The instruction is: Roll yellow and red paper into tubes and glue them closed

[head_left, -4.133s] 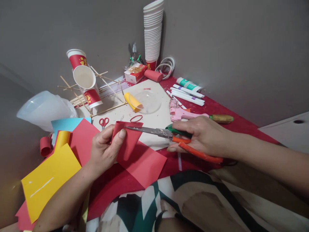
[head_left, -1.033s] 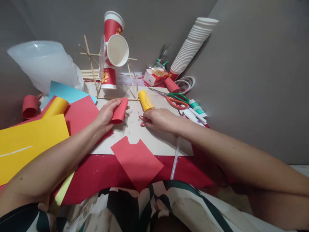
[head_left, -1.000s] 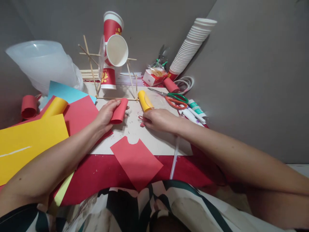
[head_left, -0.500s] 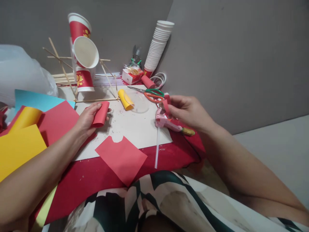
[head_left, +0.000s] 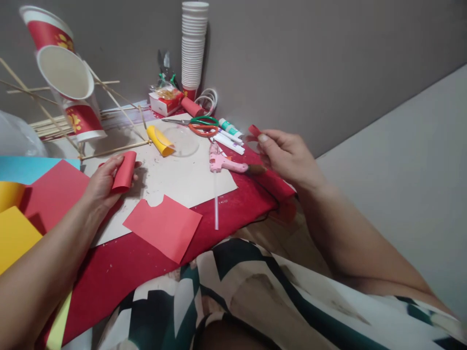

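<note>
My left hand [head_left: 100, 181] is closed around a curled piece of red paper [head_left: 125, 171], held above the left part of the white board [head_left: 189, 181]. Off to the right, my right hand [head_left: 290, 158] pinches a small red paper scrap [head_left: 254, 130] between thumb and fingers. Between the hands lies a pink glue gun [head_left: 221, 162] with a clear glue stick [head_left: 216, 204] jutting from its back. A red sheet with a notch cut in its top [head_left: 164, 226] rests on the table's front edge. Beyond it, a yellow paper roll [head_left: 159, 141] lies beside a clear disc [head_left: 187, 140].
Paper cups [head_left: 65, 73] stand joined within a stick frame [head_left: 115, 149] at the back left. Scissors [head_left: 204, 127], white tubes [head_left: 229, 141] and a tall cup stack [head_left: 193, 53] are near the wall. Coloured sheets [head_left: 58, 192] cover the left side.
The view has swung right, shifting everything leftward. My right hand has moved away from the glue gun with the red scrap, uncovering the white tubes. My left hand still holds the curled paper.
</note>
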{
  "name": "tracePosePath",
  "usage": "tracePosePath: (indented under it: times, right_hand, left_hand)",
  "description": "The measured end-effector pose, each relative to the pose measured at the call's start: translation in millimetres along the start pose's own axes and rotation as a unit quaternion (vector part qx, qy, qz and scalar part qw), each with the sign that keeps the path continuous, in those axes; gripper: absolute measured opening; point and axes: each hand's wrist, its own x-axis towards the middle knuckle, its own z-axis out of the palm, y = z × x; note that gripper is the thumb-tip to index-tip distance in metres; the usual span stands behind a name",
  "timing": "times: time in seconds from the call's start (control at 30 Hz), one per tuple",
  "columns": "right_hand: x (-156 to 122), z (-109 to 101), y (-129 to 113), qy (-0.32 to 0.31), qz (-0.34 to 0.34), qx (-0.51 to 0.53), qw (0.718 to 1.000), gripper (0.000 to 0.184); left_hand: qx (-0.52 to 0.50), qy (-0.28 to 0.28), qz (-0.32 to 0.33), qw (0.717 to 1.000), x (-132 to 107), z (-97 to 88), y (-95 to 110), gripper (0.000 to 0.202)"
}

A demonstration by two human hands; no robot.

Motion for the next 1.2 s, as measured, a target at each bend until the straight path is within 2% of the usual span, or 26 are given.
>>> tracePosePath:
  times: [0.1,0.27,0.37,0.47,0.63,0.73,0.83,0.97,1.07,1.13,1.2]
  right_hand:
    - [-7.7,0.2,-3.5,0.016,0.004,-0.031,0.999,0.027]
    - [-19.6,12.8,-19.8,-0.012,0.006,-0.03,0.999,0.034]
    - [-22.5,19.5,-22.7,-0.001,-0.017,-0.038,0.999,0.035]
    - [-16.8,17.3,-11.0,0.055,-0.046,-0.079,0.994,0.029]
    - [1.2,-1.9,23.7,0.111,-0.002,-0.109,0.988,0.027]
    - [5.2,-10.7,34.3,0.121,0.023,-0.114,0.986,0.028]
    - [-3.2,-17.4,32.1,0.106,0.055,-0.106,0.987,0.029]
    - [-34.0,-33.8,16.5,0.069,0.121,-0.063,0.988,0.025]
    - [-62.8,-50.6,4.9,0.011,0.156,0.032,0.987,0.014]
    - [-79.9,-56.0,5.4,-0.107,0.179,0.114,0.971,0.012]
    - [-95.3,-50.4,17.7,-0.268,0.225,0.136,0.927,0.02]
  left_hand:
    - [-0.002,-0.003,0.002,1.0,-0.9,2.1,1.3,0.014]
    - [-0.015,0.004,-0.006,1.0,-3.1,4.2,-0.8,0.012]
    - [-0.021,0.004,-0.008,1.0,-2.0,2.0,-3.1,0.01]
    - [-0.025,-0.005,-0.006,1.0,-1.1,-0.8,-5.0,0.009]
    - [-0.031,-0.014,-0.001,0.999,-0.7,-1.2,-6.1,0.02]
    - [-0.031,-0.012,-0.003,0.999,0.1,-0.6,-5.5,0.02]
    - [-0.02,-0.006,0.0,1.0,0.2,-0.5,-4.1,0.013]
    - [0.0,-0.013,-0.006,1.0,-0.5,-1.1,-1.1,0.014]
    - [0.035,-0.009,-0.011,0.999,-0.1,-0.4,1.2,0.015]
    - [0.052,-0.003,-0.013,0.999,0.3,0.8,2.2,0.015]
    - [0.054,0.001,-0.016,0.998,0.6,2.5,2.8,0.016]
